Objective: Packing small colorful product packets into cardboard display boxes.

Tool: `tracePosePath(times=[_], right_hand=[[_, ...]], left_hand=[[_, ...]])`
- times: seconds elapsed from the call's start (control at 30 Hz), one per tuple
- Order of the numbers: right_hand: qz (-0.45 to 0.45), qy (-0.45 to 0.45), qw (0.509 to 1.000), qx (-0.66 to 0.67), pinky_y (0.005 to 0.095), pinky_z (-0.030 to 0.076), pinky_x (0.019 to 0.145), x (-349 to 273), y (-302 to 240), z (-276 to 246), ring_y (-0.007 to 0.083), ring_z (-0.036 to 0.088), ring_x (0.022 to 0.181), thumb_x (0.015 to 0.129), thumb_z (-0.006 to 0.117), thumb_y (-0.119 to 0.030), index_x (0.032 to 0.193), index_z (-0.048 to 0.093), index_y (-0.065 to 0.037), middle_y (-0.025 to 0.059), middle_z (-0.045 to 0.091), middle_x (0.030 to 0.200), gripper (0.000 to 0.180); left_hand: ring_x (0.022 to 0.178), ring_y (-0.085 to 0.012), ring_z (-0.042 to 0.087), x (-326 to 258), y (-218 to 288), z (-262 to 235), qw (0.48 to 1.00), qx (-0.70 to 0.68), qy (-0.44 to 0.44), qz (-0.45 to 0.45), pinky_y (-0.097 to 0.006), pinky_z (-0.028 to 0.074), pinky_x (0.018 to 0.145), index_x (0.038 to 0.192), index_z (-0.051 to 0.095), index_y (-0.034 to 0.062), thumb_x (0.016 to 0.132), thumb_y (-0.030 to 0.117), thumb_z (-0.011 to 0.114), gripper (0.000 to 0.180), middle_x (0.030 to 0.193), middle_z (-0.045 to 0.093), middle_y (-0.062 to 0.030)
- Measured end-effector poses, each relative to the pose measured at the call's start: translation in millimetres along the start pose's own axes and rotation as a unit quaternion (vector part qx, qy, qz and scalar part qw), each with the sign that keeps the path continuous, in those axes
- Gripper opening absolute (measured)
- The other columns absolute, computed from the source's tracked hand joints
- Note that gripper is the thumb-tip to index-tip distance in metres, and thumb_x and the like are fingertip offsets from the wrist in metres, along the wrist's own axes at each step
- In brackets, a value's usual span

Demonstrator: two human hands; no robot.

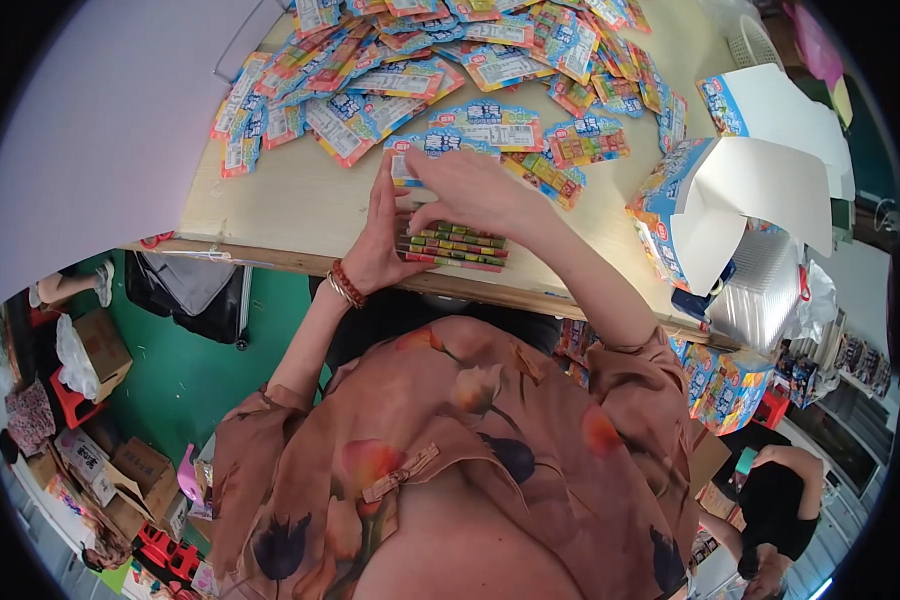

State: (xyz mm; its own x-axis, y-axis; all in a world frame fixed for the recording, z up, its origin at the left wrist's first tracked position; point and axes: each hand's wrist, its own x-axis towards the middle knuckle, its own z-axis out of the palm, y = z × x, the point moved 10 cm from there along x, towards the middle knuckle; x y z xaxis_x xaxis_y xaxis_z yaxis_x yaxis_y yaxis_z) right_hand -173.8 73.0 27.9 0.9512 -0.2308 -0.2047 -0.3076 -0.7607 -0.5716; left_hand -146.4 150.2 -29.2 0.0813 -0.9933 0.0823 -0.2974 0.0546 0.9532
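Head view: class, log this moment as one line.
left hand: steadies card stack | right hand: on stack top | table: loose cards

Pack in hand: flat blister card [454, 243] with rows of slim sticks in red, green and yellow behind clear plastic.
Header: blue-and-white printed top end, mostly hidden under the hands.
Pose: lying flat, long rows running sideways, slightly skewed.
Place: on the pale wooden bench [280, 205], just inside its near edge.
Contact: left hand [378, 240] braces its left side; right hand [475, 185] presses on its upper part.
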Motion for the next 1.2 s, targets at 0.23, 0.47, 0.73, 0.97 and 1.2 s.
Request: tracePosePath(times=[0.23,0.47,0.73,0.97,1.2], right_hand=[[0.125,-0.024,0.903,0.409,0.0388,0.049,0.068,-1.8,46.4,12.7,0.0285,0.062,0.073,0.086,0.066,-0.036,0.098,0.06,-0.005,0.0134,0.063,0.077,0.034],[0.079,0.079,0.993,-0.046,0.0409,0.046,0.087,13.1,79.3,-5.4,0.0305,0.057,0.103,0.072,0.076,-0.026,0.106,0.062,-0.005,0.0131,0.062,0.105,0.043],[0.137,-0.003,0.985,-0.106,0.0403,0.044,0.093,3.5,108.4,-37.2,0.03,0.056,0.107,0.071,0.076,-0.026,0.11,0.063,-0.005,0.0116,0.059,0.114,0.047],[0.117,-0.038,0.986,-0.111,0.0387,0.042,0.088,11.0,112.7,-41.1,0.0243,0.055,0.114,0.072,0.074,-0.015,0.128,0.048,-0.01,0.0092,0.059,0.115,0.062],[0.02,-0.055,0.97,-0.235,0.0426,0.036,0.092,-35.9,82.3,-60.3,0.0224,0.056,0.106,0.07,0.064,0.001,0.086,0.062,-0.008,0.0066,0.057,0.089,0.019]], left_hand=[[0.115,-0.0351,0.047,-3.8,16.8,-4.9,0.993,0.101,0.004,0.062,-0.042,0.039,0.101,0.151,0.01,0.0081,0.054,0.011,0.087,0.124,0.141,0.039,-0.0177],[0.108,-0.0347,0.05,1.1,11.7,0.7,0.995,0.076,-0.034,0.056,-0.04,0.041,0.095,0.121,0.049,0.0072,0.055,0.012,0.085,0.076,0.117,0.054,-0.0137],[0.109,-0.0334,0.05,-0.1,11.1,-3.5,0.994,0.082,-0.024,0.064,-0.04,0.04,0.094,0.119,0.05,0.0084,0.056,0.013,0.084,0.072,0.116,0.054,-0.013],[0.107,-0.0307,0.052,3.9,14.1,-1.9,0.987,0.134,-0.046,0.08,-0.039,0.041,0.093,0.118,0.049,0.0082,0.056,0.013,0.085,0.071,0.113,0.054,-0.0111],[0.103,-0.0312,0.052,9.0,9.7,-6.4,0.994,0.046,-0.073,0.071,-0.037,0.043,0.09,0.117,0.049,0.0075,0.058,0.011,0.084,0.069,0.112,0.053,-0.0126]])
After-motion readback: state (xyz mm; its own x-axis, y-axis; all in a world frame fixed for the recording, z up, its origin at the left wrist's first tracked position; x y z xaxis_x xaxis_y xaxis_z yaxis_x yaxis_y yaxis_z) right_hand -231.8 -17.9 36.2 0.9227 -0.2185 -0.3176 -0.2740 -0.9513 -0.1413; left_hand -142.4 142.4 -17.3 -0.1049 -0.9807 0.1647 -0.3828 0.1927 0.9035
